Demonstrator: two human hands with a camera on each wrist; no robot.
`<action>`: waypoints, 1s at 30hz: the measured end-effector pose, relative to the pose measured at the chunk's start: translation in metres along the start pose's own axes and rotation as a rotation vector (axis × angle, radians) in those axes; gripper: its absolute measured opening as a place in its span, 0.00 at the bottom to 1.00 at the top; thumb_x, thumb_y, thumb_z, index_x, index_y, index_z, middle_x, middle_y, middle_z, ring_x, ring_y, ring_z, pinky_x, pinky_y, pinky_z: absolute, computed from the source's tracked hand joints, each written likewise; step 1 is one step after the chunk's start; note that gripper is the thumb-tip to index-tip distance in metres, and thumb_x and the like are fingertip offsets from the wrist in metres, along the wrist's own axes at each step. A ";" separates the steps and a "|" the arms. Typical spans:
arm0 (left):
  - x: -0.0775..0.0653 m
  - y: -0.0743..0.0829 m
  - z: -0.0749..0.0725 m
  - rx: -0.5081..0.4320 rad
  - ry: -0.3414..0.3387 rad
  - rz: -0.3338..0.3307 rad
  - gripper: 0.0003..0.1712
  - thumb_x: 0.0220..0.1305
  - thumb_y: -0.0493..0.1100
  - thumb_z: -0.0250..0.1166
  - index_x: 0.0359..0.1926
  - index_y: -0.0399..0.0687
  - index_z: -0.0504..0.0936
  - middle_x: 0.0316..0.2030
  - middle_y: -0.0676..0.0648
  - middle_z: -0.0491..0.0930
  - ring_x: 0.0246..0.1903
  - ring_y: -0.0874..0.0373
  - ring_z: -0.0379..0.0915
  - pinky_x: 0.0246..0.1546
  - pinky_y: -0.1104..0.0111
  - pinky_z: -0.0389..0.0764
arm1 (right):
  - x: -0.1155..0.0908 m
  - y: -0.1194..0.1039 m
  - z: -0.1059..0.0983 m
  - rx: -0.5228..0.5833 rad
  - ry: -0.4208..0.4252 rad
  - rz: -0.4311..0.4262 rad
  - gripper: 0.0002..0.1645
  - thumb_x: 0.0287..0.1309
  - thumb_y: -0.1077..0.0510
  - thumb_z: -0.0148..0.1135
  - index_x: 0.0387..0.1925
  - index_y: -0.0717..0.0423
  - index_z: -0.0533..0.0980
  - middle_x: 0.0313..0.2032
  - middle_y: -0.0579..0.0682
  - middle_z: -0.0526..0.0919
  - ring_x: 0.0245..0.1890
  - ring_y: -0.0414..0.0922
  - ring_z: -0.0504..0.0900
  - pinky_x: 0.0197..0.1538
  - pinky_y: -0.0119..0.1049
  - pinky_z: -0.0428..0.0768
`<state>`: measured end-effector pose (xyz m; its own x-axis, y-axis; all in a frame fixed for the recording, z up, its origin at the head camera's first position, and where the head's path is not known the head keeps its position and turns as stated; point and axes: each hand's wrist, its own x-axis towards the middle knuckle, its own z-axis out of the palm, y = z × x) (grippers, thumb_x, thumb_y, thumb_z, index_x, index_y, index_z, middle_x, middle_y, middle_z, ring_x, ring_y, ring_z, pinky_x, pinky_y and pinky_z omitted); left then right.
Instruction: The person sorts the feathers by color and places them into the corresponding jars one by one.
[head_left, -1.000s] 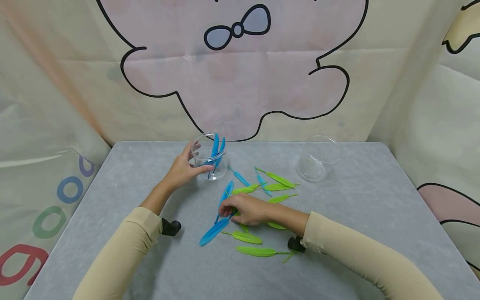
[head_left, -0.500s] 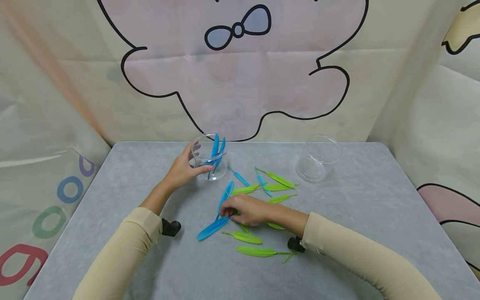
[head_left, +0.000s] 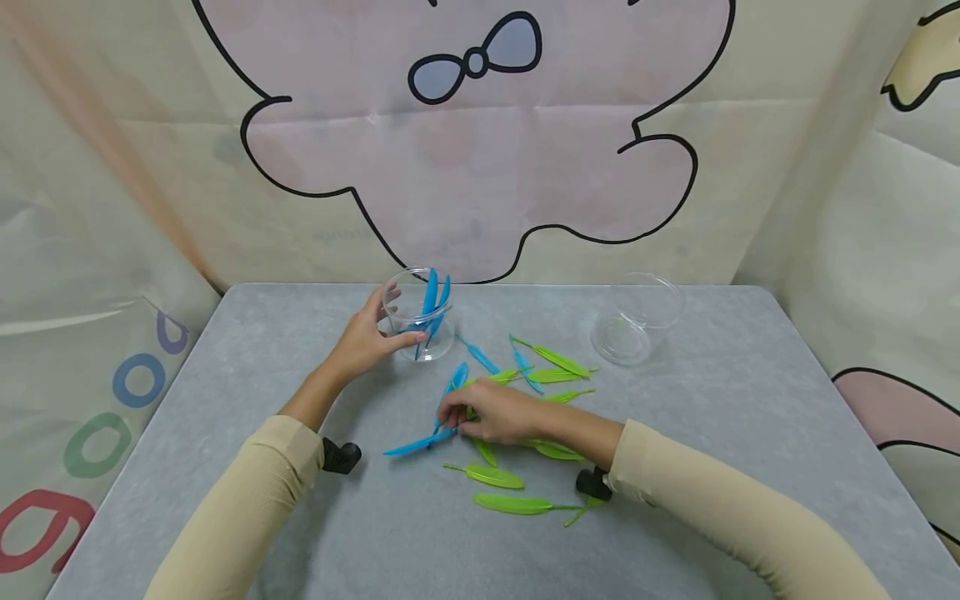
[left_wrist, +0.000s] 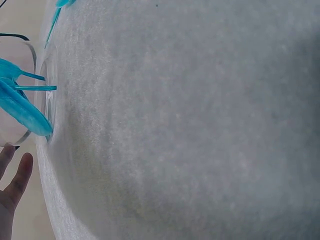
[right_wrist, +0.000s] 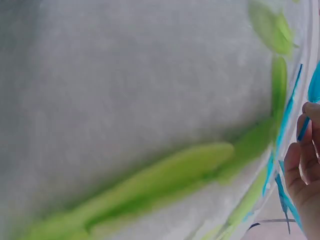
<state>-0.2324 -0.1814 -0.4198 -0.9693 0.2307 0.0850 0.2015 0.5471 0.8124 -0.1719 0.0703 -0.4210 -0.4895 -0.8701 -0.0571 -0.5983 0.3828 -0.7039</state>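
Note:
My left hand (head_left: 363, 342) holds a clear plastic cup (head_left: 444, 343) near the far table edge, thumb in front and fingers behind. Two or more blue feathers (head_left: 431, 293) stand in that cup; the left wrist view shows their quills and vanes (left_wrist: 22, 112) through its wall. At mid-table my right hand (head_left: 495, 414) pinches a blue feather (head_left: 411, 446) by the quill, its vane pointing left, low over the table. The right wrist view has this quill (right_wrist: 303, 129) between thumb and fingers. Just beyond the hand lies another blue feather (head_left: 456, 379).
Several green feathers (head_left: 516, 503) lie scattered around and under my right forearm. Two more blue feathers (head_left: 480, 357) rest among them farther back. A second clear cup (head_left: 622, 342) stands at the back right. A printed cloth (head_left: 585, 175) hangs behind the table.
My right hand has risen slightly, and the pinched blue feather's vane has swung up and left, now seen almost edge-on. The left hand and cup have stayed put.

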 end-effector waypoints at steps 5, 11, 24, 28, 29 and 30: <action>0.006 -0.003 -0.004 0.004 -0.012 -0.003 0.60 0.55 0.61 0.74 0.78 0.51 0.48 0.74 0.44 0.58 0.70 0.38 0.57 0.56 0.43 0.74 | 0.003 -0.006 -0.013 0.021 0.028 0.014 0.11 0.62 0.70 0.62 0.45 0.59 0.81 0.39 0.46 0.85 0.40 0.37 0.82 0.47 0.31 0.80; 0.013 -0.006 -0.007 -0.003 -0.038 -0.003 0.60 0.56 0.61 0.74 0.78 0.51 0.47 0.75 0.44 0.57 0.70 0.37 0.57 0.57 0.43 0.74 | 0.006 -0.011 -0.031 0.022 0.060 0.037 0.11 0.63 0.69 0.62 0.46 0.60 0.81 0.40 0.47 0.86 0.41 0.36 0.83 0.48 0.31 0.81; 0.006 -0.001 -0.002 0.009 -0.015 -0.028 0.60 0.56 0.61 0.73 0.79 0.52 0.47 0.75 0.44 0.57 0.70 0.36 0.56 0.58 0.43 0.73 | -0.005 -0.021 -0.069 -0.102 0.134 0.007 0.10 0.64 0.66 0.63 0.46 0.57 0.81 0.38 0.44 0.86 0.39 0.36 0.83 0.46 0.41 0.82; 0.001 0.001 0.001 0.013 0.001 -0.035 0.61 0.56 0.61 0.74 0.79 0.52 0.47 0.75 0.44 0.57 0.71 0.36 0.56 0.58 0.42 0.73 | -0.010 -0.025 -0.079 -0.127 0.159 0.012 0.11 0.64 0.66 0.63 0.47 0.56 0.81 0.39 0.44 0.86 0.39 0.35 0.82 0.45 0.42 0.82; 0.000 0.002 0.002 0.014 0.004 -0.037 0.61 0.55 0.62 0.74 0.79 0.53 0.46 0.75 0.45 0.57 0.71 0.36 0.56 0.58 0.42 0.73 | -0.011 -0.026 -0.082 -0.129 0.164 0.014 0.11 0.64 0.66 0.63 0.47 0.55 0.81 0.39 0.43 0.86 0.39 0.36 0.82 0.45 0.40 0.82; -0.002 0.002 0.003 0.016 0.007 -0.036 0.61 0.56 0.62 0.74 0.79 0.53 0.46 0.75 0.45 0.57 0.71 0.36 0.56 0.58 0.42 0.73 | -0.012 -0.027 -0.084 -0.133 0.168 0.013 0.11 0.64 0.66 0.63 0.47 0.56 0.81 0.39 0.44 0.86 0.39 0.36 0.82 0.44 0.39 0.82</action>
<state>-0.2299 -0.1778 -0.4199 -0.9770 0.2048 0.0601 0.1686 0.5682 0.8054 -0.2033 0.0964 -0.3418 -0.5896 -0.8054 0.0610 -0.6642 0.4405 -0.6039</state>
